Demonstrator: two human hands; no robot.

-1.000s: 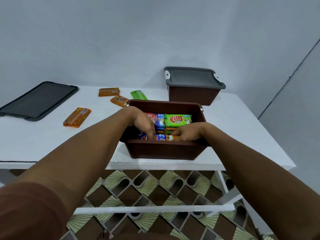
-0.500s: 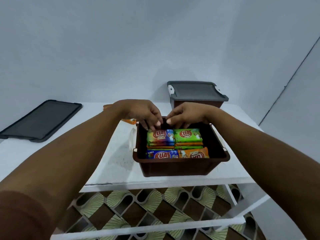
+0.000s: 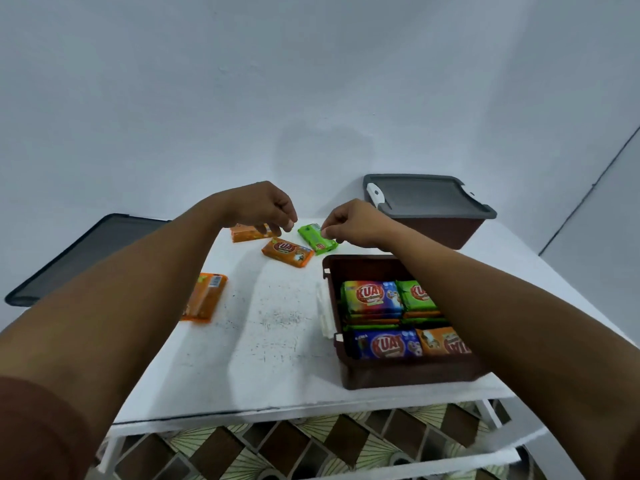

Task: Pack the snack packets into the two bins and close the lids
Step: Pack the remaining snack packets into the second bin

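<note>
1. Loose dark lid: lies flat at the left end of the white table, well apart from either bin. Likely light and stiff; best lifted by its long edges.

2. Near orange packet: flat, label down, close to the table's left edge. Film-wrapped, so probably light, slick and crushable; take it across the narrow width.

3. Far orange packet: partly hidden under the left hand, whose fingers curl down over it. Whether they grip it cannot be told.

4. Middle orange packet: label up, untouched, between the 2 hands and a little nearer.

5. Green packet: on the table just behind the open bin. The right hand appears to pinch its far edge between thumb and fingertips.

6. Open brown bin: at the front right, nearly full, with 4 packet faces showing in 2 rows over stacked layers. Spare room looks to be only on top and along the back wall. The bin sits close to the front edge, so press lightly when loading it.

7. Closed bin with grey lid: right rear corner, already shut.

Bare tabletop between items 2 and 6 gives free passage.
</note>
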